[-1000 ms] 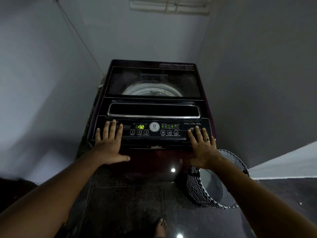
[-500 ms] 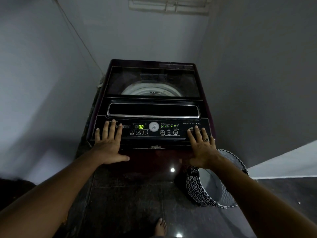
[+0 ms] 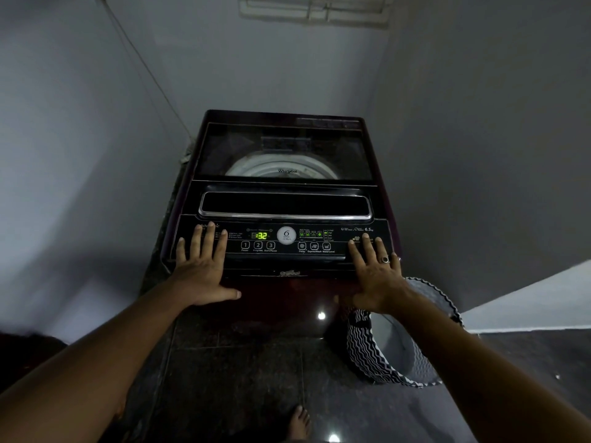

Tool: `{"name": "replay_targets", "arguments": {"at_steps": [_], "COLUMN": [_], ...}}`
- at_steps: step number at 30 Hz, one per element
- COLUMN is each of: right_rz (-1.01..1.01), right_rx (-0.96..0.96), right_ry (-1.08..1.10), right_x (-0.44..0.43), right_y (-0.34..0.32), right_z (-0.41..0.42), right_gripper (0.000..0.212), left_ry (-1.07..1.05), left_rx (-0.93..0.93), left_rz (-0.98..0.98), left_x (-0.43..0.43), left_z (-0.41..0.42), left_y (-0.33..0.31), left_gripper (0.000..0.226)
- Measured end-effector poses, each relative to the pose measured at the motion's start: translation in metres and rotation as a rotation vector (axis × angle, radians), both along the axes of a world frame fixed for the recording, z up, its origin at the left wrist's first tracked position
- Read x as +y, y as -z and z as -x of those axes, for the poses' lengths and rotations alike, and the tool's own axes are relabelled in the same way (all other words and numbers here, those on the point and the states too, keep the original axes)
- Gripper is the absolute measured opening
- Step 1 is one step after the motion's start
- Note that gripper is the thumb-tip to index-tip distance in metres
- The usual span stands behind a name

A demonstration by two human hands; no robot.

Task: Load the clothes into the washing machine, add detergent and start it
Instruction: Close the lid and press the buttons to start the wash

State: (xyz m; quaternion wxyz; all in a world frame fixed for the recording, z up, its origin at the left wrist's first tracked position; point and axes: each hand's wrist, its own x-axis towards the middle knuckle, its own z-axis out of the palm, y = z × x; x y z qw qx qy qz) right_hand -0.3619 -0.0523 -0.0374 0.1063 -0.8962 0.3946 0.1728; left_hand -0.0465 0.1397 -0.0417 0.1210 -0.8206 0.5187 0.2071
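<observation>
In a narrow corner between pale walls, the washing machine (image 3: 284, 148) stands on a dark tiled floor (image 3: 243, 372) with its glass lid down. A pale ring of the drum shows through the lid, but whether clothes lie inside cannot be told. Along the machine's front edge runs the control panel (image 3: 319, 255), where a green display (image 3: 259, 235) glows with a reading that ends in 32.

Both hands lie flat on that panel and hold nothing. The left hand (image 3: 200, 270) rests at the panel's left end, fingers straight and a little spread, thumb stretched out over the front edge. The right hand (image 3: 375, 273) rests at the right end in the same way, with a ring (image 3: 385, 259) on one finger.

Just beside the machine's front right corner, a laundry basket (image 3: 364, 353) stands on the floor. Its wall is black-and-white zigzag, and the right forearm crosses over its rim. A bare foot (image 3: 299, 422) shows at the lower edge, and a slatted vent (image 3: 315, 9) sits high on the back wall.
</observation>
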Motion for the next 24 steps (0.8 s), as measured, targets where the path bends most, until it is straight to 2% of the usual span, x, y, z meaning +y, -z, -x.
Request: {"name": "replay_targets", "arguments": {"at_steps": [24], "right_rz": [0.0], "right_rx": [0.014], "right_ry": [-0.002], "right_x": [-0.0009], "right_y": [0.0009], "right_z": [-0.0001], "right_gripper": [0.137], "left_ry": [0.004], "left_rx": [-0.018], "left_rz": [0.003], "left_x": [-0.0002], "left_z": [-0.0006], "left_y": [0.0023], "left_gripper": [0.146]}}
